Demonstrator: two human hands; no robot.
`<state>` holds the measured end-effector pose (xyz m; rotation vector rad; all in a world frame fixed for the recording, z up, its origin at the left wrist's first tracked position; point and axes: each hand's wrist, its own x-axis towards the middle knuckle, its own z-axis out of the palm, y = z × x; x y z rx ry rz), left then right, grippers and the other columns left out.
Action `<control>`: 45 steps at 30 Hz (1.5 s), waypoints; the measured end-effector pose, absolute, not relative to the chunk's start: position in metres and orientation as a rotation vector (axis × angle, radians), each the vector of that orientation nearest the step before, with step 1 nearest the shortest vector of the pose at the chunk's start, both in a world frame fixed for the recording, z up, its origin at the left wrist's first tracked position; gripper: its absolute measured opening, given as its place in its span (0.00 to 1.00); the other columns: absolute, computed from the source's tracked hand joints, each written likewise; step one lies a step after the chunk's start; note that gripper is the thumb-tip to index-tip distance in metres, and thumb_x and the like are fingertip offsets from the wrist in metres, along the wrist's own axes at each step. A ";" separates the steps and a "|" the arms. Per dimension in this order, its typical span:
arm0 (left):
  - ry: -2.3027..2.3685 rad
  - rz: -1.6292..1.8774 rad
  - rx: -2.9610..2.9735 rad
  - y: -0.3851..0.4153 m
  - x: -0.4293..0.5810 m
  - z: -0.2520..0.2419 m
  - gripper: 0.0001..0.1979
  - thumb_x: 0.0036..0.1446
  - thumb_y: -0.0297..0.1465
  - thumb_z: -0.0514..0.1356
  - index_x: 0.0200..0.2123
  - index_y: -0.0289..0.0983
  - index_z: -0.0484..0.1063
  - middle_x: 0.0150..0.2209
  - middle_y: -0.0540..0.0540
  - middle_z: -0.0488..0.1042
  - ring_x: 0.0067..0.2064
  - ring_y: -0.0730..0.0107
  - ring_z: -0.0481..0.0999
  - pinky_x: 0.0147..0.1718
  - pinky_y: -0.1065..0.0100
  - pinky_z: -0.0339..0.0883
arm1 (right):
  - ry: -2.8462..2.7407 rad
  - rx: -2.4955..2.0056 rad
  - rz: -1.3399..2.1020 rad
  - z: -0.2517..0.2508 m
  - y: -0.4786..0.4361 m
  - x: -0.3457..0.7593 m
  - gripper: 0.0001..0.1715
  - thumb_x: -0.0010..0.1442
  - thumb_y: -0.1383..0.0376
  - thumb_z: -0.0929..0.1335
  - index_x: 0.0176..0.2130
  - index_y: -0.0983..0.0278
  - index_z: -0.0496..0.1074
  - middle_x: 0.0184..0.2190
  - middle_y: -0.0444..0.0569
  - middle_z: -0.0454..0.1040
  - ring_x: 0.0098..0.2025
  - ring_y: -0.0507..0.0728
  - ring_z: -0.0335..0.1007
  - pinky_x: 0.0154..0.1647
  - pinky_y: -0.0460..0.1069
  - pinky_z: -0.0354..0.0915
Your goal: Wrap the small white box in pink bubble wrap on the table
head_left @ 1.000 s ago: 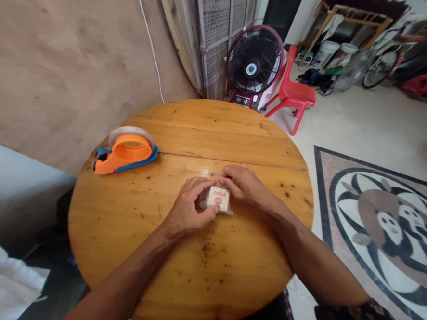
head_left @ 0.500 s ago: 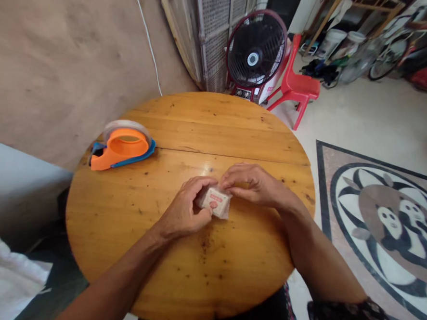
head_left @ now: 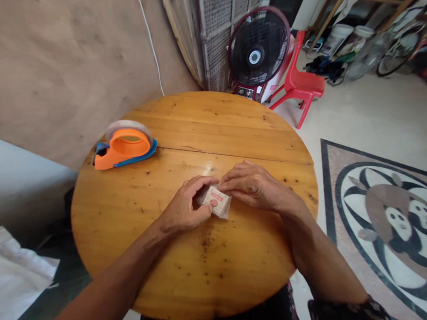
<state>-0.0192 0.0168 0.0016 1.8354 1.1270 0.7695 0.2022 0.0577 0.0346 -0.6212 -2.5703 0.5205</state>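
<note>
A small pale box (head_left: 218, 201) with red print, in clear plastic wrapping (head_left: 224, 215), is on the round wooden table (head_left: 185, 287). My left hand (head_left: 187, 205) grips the box from the left, thumb on its near side and fingers around the far side. At the box's far right corner, my right hand (head_left: 253, 184) has its fingertips pinched together on the wrapping. The wrapping's loose end sticks out past the box's right and near edges. What lies under my right fingers is partly hidden.
An orange and blue tape dispenser (head_left: 126, 146) with a tape roll stands at the table's far left. Beyond the table are a fan (head_left: 259, 46) and a red plastic chair (head_left: 305, 84). A white sheet or bag (head_left: 14, 283) lies at lower left.
My right hand's fingers have closed in tighter at the box's corner, and the hand has turned slightly. My left hand and the box stay nearly in place. The whole view has shifted a little.
</note>
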 end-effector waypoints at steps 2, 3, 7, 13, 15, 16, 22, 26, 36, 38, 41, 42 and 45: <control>1.134 0.774 1.845 0.017 -0.019 0.001 0.25 0.47 0.29 0.57 0.52 0.35 0.67 0.50 0.41 0.73 0.49 0.57 0.73 0.46 0.58 0.70 | -2.567 -0.654 0.500 0.034 0.056 0.201 0.10 0.66 0.65 0.64 0.41 0.61 0.76 0.40 0.49 0.78 0.41 0.54 0.73 0.44 0.51 0.59; 1.135 0.776 1.850 0.018 -0.019 0.000 0.25 0.47 0.29 0.58 0.52 0.35 0.67 0.50 0.41 0.73 0.49 0.57 0.73 0.46 0.59 0.70 | -2.567 -0.678 0.488 0.034 0.056 0.200 0.10 0.65 0.66 0.65 0.40 0.61 0.76 0.40 0.49 0.78 0.41 0.54 0.73 0.44 0.51 0.59; 1.141 0.773 1.849 0.018 -0.019 0.000 0.25 0.48 0.30 0.58 0.52 0.35 0.67 0.50 0.41 0.73 0.48 0.57 0.74 0.45 0.59 0.70 | -2.577 -0.742 0.470 0.033 0.054 0.196 0.09 0.64 0.68 0.65 0.39 0.62 0.75 0.38 0.48 0.78 0.40 0.54 0.72 0.44 0.50 0.59; 1.142 0.773 1.856 0.018 -0.020 0.002 0.24 0.47 0.28 0.57 0.51 0.36 0.68 0.49 0.42 0.74 0.46 0.60 0.75 0.43 0.61 0.70 | -2.524 -0.763 0.502 0.032 0.054 0.193 0.08 0.62 0.69 0.64 0.36 0.63 0.74 0.36 0.47 0.78 0.39 0.54 0.72 0.44 0.50 0.59; 1.138 0.770 1.864 0.018 -0.020 0.003 0.24 0.47 0.28 0.57 0.51 0.36 0.68 0.48 0.42 0.73 0.45 0.60 0.75 0.43 0.61 0.70 | -2.498 -0.770 0.517 0.030 0.055 0.193 0.08 0.62 0.70 0.64 0.36 0.63 0.73 0.36 0.47 0.78 0.39 0.54 0.72 0.44 0.50 0.59; 1.133 0.772 1.867 0.018 -0.020 0.003 0.24 0.47 0.28 0.57 0.51 0.36 0.68 0.49 0.42 0.73 0.45 0.60 0.75 0.43 0.61 0.70 | -2.493 -0.777 0.528 0.028 0.055 0.192 0.08 0.62 0.70 0.64 0.36 0.63 0.73 0.36 0.47 0.78 0.39 0.54 0.72 0.44 0.50 0.59; 1.124 0.774 1.871 0.018 -0.020 0.003 0.24 0.48 0.29 0.57 0.51 0.36 0.67 0.50 0.42 0.73 0.46 0.60 0.74 0.44 0.61 0.70 | -2.462 -0.833 0.609 0.020 0.058 0.192 0.08 0.61 0.70 0.64 0.38 0.63 0.73 0.35 0.48 0.77 0.38 0.53 0.71 0.42 0.49 0.62; 1.126 0.777 1.858 0.018 -0.019 0.002 0.24 0.49 0.30 0.58 0.52 0.36 0.67 0.50 0.42 0.73 0.48 0.59 0.74 0.46 0.60 0.69 | -2.430 -0.797 0.684 0.020 0.060 0.195 0.09 0.62 0.70 0.64 0.38 0.63 0.74 0.36 0.48 0.77 0.37 0.53 0.72 0.42 0.49 0.64; 1.121 0.778 1.830 0.018 -0.019 0.001 0.24 0.49 0.28 0.58 0.52 0.38 0.67 0.51 0.43 0.73 0.50 0.60 0.73 0.47 0.60 0.69 | -2.386 -0.742 0.689 0.038 0.055 0.203 0.10 0.60 0.62 0.68 0.43 0.62 0.74 0.39 0.48 0.77 0.40 0.53 0.72 0.47 0.52 0.64; 1.122 0.783 1.837 0.018 -0.018 0.002 0.24 0.49 0.28 0.59 0.52 0.38 0.67 0.50 0.43 0.73 0.50 0.60 0.73 0.47 0.61 0.69 | -2.402 -0.758 0.654 0.037 0.054 0.202 0.12 0.60 0.61 0.69 0.44 0.61 0.73 0.40 0.49 0.77 0.42 0.54 0.71 0.48 0.52 0.64; 1.140 0.804 1.864 0.017 -0.016 0.004 0.23 0.49 0.29 0.59 0.51 0.38 0.68 0.50 0.43 0.73 0.49 0.61 0.74 0.46 0.61 0.69 | -2.431 -0.796 0.609 0.033 0.055 0.200 0.12 0.60 0.61 0.69 0.44 0.62 0.74 0.41 0.49 0.76 0.42 0.54 0.71 0.47 0.52 0.63; 1.147 0.811 1.874 0.017 -0.015 0.004 0.23 0.50 0.29 0.60 0.51 0.38 0.68 0.50 0.43 0.73 0.48 0.61 0.74 0.46 0.61 0.69 | -2.436 -0.805 0.602 0.032 0.055 0.200 0.11 0.60 0.61 0.69 0.43 0.62 0.74 0.41 0.49 0.76 0.41 0.54 0.71 0.46 0.52 0.62; 1.170 0.817 1.901 0.016 -0.013 0.006 0.21 0.51 0.32 0.60 0.50 0.38 0.69 0.49 0.44 0.74 0.48 0.61 0.74 0.46 0.62 0.69 | -2.441 -0.808 0.604 0.031 0.055 0.198 0.09 0.60 0.62 0.69 0.41 0.62 0.73 0.40 0.48 0.76 0.41 0.54 0.71 0.46 0.51 0.61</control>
